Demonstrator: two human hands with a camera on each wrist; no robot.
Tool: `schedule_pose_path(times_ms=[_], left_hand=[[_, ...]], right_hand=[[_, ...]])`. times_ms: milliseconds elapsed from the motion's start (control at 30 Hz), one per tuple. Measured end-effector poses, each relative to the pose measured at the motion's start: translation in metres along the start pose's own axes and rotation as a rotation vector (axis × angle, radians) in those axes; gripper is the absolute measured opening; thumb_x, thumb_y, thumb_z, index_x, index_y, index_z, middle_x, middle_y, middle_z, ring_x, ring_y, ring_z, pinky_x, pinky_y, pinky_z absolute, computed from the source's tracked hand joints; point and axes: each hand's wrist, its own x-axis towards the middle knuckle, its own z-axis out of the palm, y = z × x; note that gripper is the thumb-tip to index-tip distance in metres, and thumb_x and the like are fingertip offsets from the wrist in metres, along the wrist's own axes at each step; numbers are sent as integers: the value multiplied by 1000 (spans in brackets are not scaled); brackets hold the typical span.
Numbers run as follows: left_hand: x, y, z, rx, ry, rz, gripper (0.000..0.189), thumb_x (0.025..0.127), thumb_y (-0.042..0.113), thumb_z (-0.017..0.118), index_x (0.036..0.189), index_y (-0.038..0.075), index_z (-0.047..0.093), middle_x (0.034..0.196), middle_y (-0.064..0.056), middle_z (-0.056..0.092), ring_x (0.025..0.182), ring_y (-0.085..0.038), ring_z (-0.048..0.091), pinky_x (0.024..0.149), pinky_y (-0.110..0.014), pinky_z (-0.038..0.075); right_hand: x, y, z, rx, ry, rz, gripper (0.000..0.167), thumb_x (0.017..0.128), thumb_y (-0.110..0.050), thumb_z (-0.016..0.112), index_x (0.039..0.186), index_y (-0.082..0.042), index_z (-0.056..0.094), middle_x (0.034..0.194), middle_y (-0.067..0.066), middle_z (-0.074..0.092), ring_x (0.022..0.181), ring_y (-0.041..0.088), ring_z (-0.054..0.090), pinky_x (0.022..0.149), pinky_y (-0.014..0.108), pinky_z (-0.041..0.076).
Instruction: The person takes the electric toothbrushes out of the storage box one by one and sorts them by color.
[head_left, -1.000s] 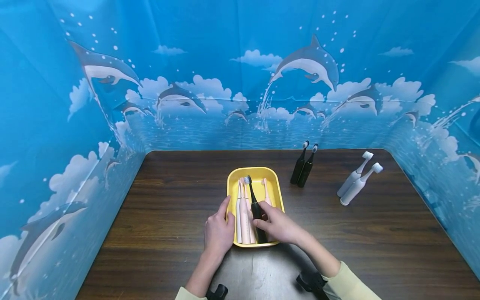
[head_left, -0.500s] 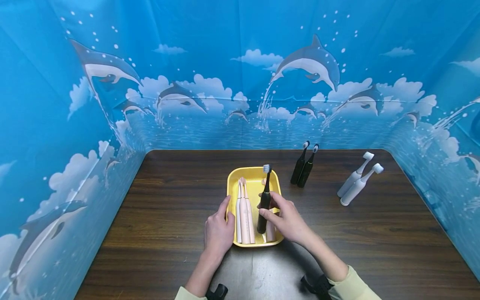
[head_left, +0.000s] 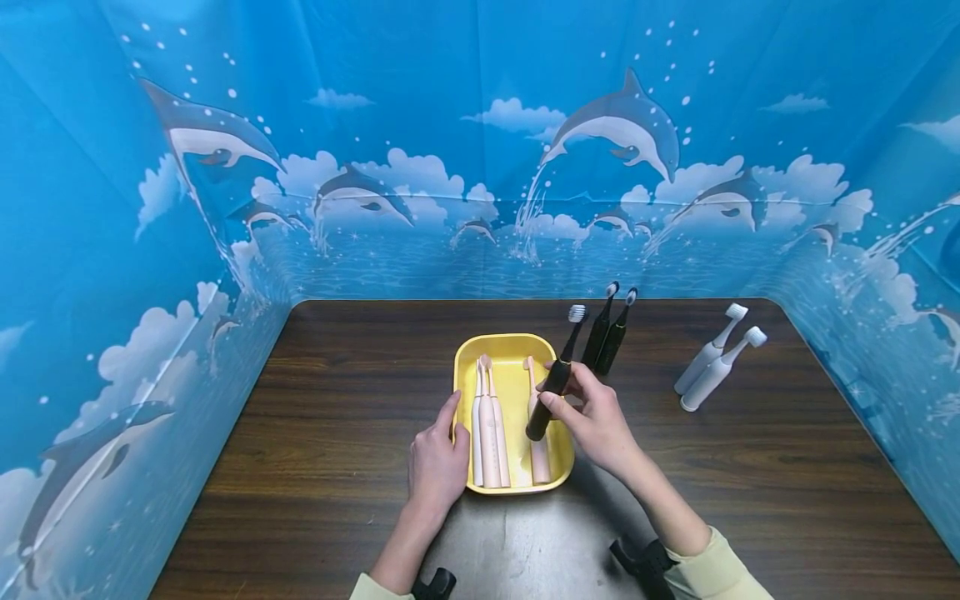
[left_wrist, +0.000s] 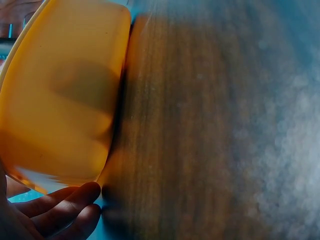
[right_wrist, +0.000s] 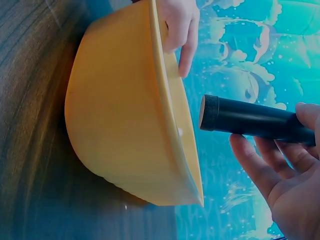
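Observation:
My right hand [head_left: 596,421] holds a black electric toothbrush [head_left: 556,379] by its handle, head up and tilted to the right, over the right side of a yellow bin [head_left: 519,454]. In the right wrist view, thumb and fingers pinch the black handle, and its flat base stands out beyond the bin's rim. My left hand [head_left: 438,458] grips the bin's left rim, thumb over the inside and fingers along the outer wall. Several pale toothbrushes [head_left: 490,442] lie together along the bin's left side. A pink toothbrush [head_left: 541,467] lies at the right, partly covered by the black one.
Two black toothbrushes [head_left: 613,346] stand side by side on the dark wooden table [head_left: 337,400], behind and right of the bin. Farther right stand two white toothbrushes [head_left: 708,383]. A blue dolphin-print curtain [head_left: 420,108] encloses the table's back and sides.
My right hand has lifted the black toothbrush from among the others in the bin and carried it up and to the right. The left hand and the bin have stayed in place.

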Motion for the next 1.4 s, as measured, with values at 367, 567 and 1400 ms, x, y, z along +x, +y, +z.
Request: schedule_pose_path(times_ms=[367, 567, 1400], left_hand=[[0, 0, -1, -1, -14, -17, 45, 94, 9, 61, 139, 13, 65, 84, -21, 73, 55, -24, 55, 50, -41, 43], [1, 0, 0, 1, -16, -17, 46, 93, 9, 61, 139, 13, 65, 84, -20, 73, 55, -23, 54, 50, -41, 43], [0, 0, 0, 7, -17, -27, 45, 94, 9, 61, 139, 13, 65, 88, -21, 74, 59, -26, 60, 53, -43, 45]], right_hand=[[-1, 4, -4, 14, 21, -36, 37, 97, -4, 68, 132, -1, 58, 111, 15, 72, 101, 29, 70, 81, 37, 58], [-1, 4, -5, 31, 44, -44, 36, 97, -2, 67, 132, -2, 58, 112, 16, 71, 101, 30, 70, 81, 37, 58], [-2, 7, -2, -35, 108, -76, 37, 96, -2, 69, 132, -4, 60, 111, 14, 72, 98, 28, 71, 76, 37, 59]])
